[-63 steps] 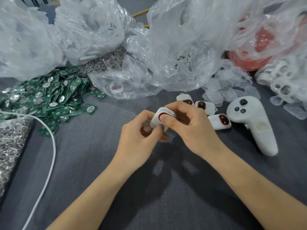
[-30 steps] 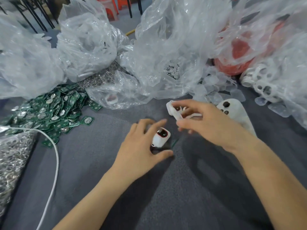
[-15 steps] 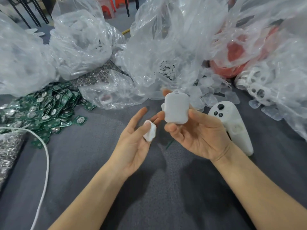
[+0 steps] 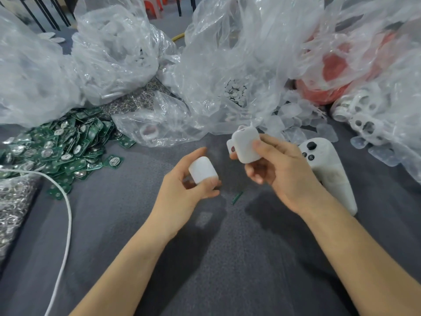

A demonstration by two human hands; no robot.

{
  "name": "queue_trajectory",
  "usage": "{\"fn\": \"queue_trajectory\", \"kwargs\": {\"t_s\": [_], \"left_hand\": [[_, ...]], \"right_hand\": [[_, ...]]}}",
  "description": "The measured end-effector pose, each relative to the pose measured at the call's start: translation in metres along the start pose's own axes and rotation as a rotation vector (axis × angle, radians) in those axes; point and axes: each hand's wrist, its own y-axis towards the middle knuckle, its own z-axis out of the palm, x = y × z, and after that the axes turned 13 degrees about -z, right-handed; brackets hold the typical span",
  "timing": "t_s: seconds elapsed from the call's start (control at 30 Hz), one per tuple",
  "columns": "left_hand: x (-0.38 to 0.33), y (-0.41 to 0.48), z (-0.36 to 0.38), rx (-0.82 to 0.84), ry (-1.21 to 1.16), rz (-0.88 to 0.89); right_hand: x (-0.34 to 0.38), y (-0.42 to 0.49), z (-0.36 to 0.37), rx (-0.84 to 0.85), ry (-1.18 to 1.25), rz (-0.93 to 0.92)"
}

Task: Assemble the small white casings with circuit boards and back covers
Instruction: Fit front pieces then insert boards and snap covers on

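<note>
My left hand [image 4: 185,188] holds a small white casing [image 4: 202,170] between thumb and fingers, its plain back facing me. My right hand [image 4: 278,169] grips white casings [image 4: 247,144] stacked together; a red-rimmed face shows on the one behind, at its left edge. The two hands are a short way apart above the grey cloth. A heap of green circuit boards [image 4: 59,142] lies at the left. Translucent back covers [image 4: 296,124] spill from a bag behind my right hand.
Big clear plastic bags [image 4: 216,53] fill the back. A white controller [image 4: 325,169] lies right of my right hand. A white cable [image 4: 66,215] curves at the left beside a bag of metal parts [image 4: 13,201]. A small green strip [image 4: 237,197] lies between my hands.
My left hand has turned the small casing so its back faces me and closed its fingers more around it. My right hand tilted its casings and stayed at about the same place.
</note>
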Motion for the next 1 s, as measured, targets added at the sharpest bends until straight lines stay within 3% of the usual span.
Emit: {"fn": "queue_trajectory", "kwargs": {"t_s": [0.13, 0.23, 0.37, 0.43, 0.63, 0.8, 0.9, 1.0], "left_hand": [[0.002, 0.0, -0.011, -0.037, 0.448, 0.074], [0.001, 0.002, -0.018, 0.01, 0.577, 0.158], [-0.003, 0.005, -0.026, -0.073, 0.76, 0.263], [-0.004, 0.006, -0.027, -0.095, 0.783, 0.308], [-0.002, 0.001, -0.024, -0.083, 0.775, 0.374], [-0.002, 0.005, -0.023, -0.237, 0.66, 0.415], [-0.005, 0.011, -0.023, -0.191, 0.584, 0.334], [-0.009, 0.021, -0.019, -0.136, 0.69, 0.335]], "right_hand": [[0.003, 0.003, -0.011, -0.004, -0.37, 0.003], [0.005, 0.003, -0.017, 0.051, -0.561, 0.021], [0.003, 0.002, -0.019, 0.21, -0.76, 0.097], [-0.002, 0.002, -0.014, 0.269, -0.876, 0.078], [-0.01, 0.001, -0.003, 0.244, -1.05, 0.043], [-0.001, 0.008, -0.011, -0.019, -1.391, -0.254], [-0.006, 0.012, -0.014, 0.078, -1.527, -0.132], [-0.012, 0.01, -0.012, 0.156, -1.609, -0.087]]}}
